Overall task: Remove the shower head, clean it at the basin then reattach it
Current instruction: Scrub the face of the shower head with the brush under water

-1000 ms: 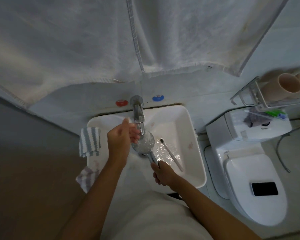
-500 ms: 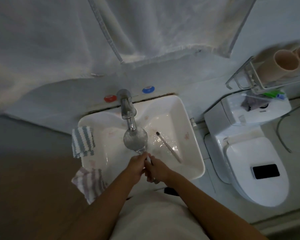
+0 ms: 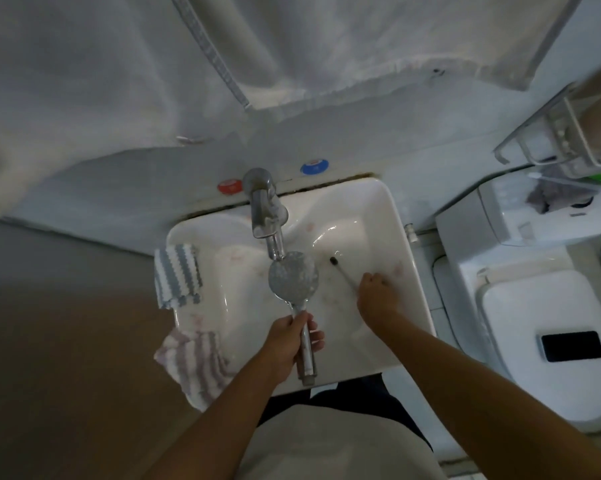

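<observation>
Head view
Left hand: my left hand [image 3: 287, 344] is wrapped around the handle of the shower head [image 3: 294, 280], fingers [image 3: 314, 336] curled closed on the metal stem near the front rim of the basin [image 3: 401, 244].
Shower head: the round face is turned up toward me, wet and speckled, and sits directly under the spout of the tap [image 3: 264, 209]; the handle runs back toward my body, its end past my palm.
Right hand: my right hand [image 3: 375, 296] is down inside the basin on the right side, closed on the near end of the brush [image 3: 340, 271]; I cannot tell how firmly the grip sits.
Brush: a thin stick lying slanted in the bowl, its dark tip pointing toward the back wall, just beside the shower head's face but apart from it.
Basin: white, wet and glossy in the bowl.
Striped cloth [image 3: 178, 271]: draped over the left rim.
Second cloth [image 3: 193, 362]: hangs off the front left corner.
Wall: a red knob [image 3: 229, 186] left of the tap, a blue knob [image 3: 313, 167] right of it.
Above: pale towels [image 3: 153, 64] hang down.
Right side: a toilet [image 3: 541, 341], a phone [image 3: 571, 346] lying on its closed lid.
</observation>
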The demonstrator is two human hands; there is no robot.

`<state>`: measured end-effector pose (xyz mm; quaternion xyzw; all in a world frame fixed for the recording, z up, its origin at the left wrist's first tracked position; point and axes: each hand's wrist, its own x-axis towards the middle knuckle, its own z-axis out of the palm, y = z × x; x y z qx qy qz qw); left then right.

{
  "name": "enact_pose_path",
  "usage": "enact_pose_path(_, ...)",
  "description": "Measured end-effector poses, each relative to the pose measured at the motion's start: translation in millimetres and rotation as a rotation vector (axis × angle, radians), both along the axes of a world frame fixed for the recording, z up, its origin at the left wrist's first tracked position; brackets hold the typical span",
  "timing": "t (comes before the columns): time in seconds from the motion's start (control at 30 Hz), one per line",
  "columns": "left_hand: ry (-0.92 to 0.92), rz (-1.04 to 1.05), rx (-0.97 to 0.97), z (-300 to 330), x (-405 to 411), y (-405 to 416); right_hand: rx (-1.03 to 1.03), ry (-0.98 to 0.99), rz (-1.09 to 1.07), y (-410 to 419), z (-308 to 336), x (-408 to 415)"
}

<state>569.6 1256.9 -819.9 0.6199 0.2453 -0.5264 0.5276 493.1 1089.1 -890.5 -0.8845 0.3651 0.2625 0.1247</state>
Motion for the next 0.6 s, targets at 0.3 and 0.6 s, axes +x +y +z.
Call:
enact_pose_path(0.3,-0.019,-0.005,0.015,-1,4,9,0.182,-0.182,-0.291,23,-1,2)
enact_pose_path(0.6,-0.062,-0.024,0.017,14,12,12,0.445,-0.606,-0.557,52,48,-17)
